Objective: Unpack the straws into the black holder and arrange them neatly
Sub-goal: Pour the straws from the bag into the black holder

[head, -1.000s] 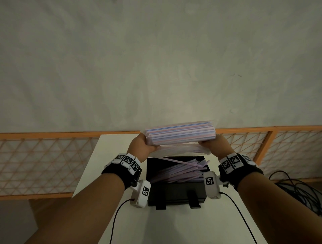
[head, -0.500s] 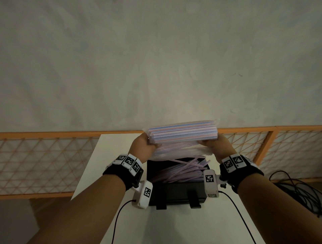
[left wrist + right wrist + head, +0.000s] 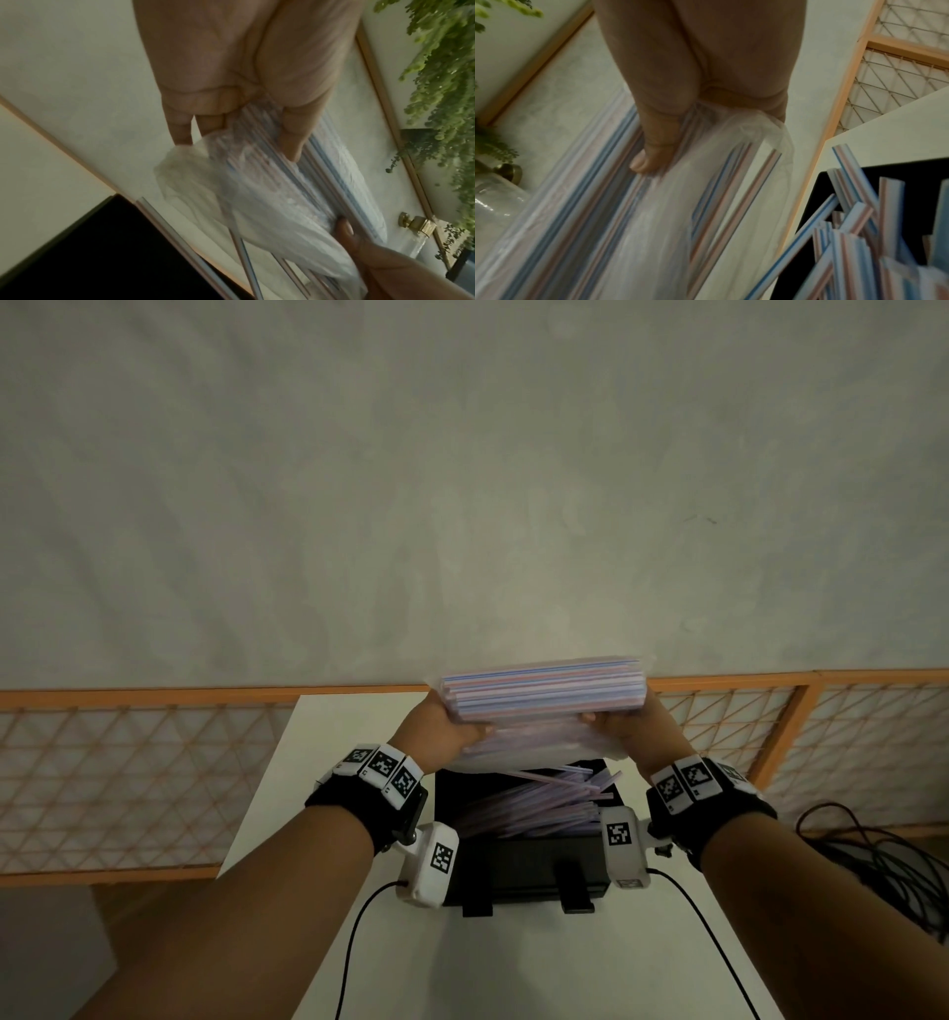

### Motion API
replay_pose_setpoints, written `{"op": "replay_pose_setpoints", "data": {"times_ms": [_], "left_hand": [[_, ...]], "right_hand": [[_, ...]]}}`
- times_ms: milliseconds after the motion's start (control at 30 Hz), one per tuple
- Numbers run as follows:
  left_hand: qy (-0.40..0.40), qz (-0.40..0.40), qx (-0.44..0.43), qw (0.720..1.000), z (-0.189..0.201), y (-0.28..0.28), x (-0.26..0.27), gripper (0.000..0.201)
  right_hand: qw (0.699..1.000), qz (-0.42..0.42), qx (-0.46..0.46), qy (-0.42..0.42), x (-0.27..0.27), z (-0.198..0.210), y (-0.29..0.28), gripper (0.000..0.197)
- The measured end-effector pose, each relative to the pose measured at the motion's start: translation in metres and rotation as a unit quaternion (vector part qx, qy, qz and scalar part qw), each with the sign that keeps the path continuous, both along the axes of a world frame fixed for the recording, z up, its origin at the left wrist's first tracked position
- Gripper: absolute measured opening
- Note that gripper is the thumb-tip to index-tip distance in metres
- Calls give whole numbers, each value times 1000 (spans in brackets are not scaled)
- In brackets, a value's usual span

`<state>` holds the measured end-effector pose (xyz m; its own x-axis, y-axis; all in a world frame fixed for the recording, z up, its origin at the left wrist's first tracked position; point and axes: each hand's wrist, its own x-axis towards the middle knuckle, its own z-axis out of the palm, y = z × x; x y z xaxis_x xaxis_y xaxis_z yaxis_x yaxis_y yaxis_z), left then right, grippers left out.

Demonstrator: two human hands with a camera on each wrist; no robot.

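While both hands hold it level above the black holder (image 3: 524,870), the clear plastic bag of straws (image 3: 544,693) sits clamped at its two ends: the left hand (image 3: 441,729) grips the left end, with the thumb (image 3: 295,130) pressed on top of the pack and the fingers (image 3: 180,130) curled under the crumpled plastic, and the right hand (image 3: 629,724) grips the right end, its thumb (image 3: 652,154) lying across the striped straws through the plastic. The pack lies roughly horizontal, its lower side sagging as loose film just over the holder's open top. Inside the holder a heap of loose straws (image 3: 534,806), striped blue, pink and white, lies slanted and criss-crossed, with several ends poking up over the right rim. In the right wrist view a few straws (image 3: 734,186) show through the hanging film near the bag's edge; whether they are slipping out cannot be told. The holder stands on a white table (image 3: 513,968), between the two wrists. Behind the table runs an orange-framed lattice fence (image 3: 138,762), and a tangle of black cables (image 3: 883,855) lies on the floor to the right
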<state>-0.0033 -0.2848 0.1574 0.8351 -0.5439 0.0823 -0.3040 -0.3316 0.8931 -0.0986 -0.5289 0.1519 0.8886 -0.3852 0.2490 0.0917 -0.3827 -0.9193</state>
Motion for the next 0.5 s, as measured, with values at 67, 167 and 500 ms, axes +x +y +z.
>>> {"op": "replay_pose_setpoints", "data": {"times_ms": [67,167,500], "left_hand": [[-16,12,24,1000,0,2,2,43],[-29,35,10,999,3,6,3,39],[-24,75,-54,995,4,5,1,55]], "right_hand": [[1000,-9,19,-9,-1,3,0,38],[999,-8,35,-16,-1,7,1,40],[986,-132,-64,84,8,-2,-7,36]]}}
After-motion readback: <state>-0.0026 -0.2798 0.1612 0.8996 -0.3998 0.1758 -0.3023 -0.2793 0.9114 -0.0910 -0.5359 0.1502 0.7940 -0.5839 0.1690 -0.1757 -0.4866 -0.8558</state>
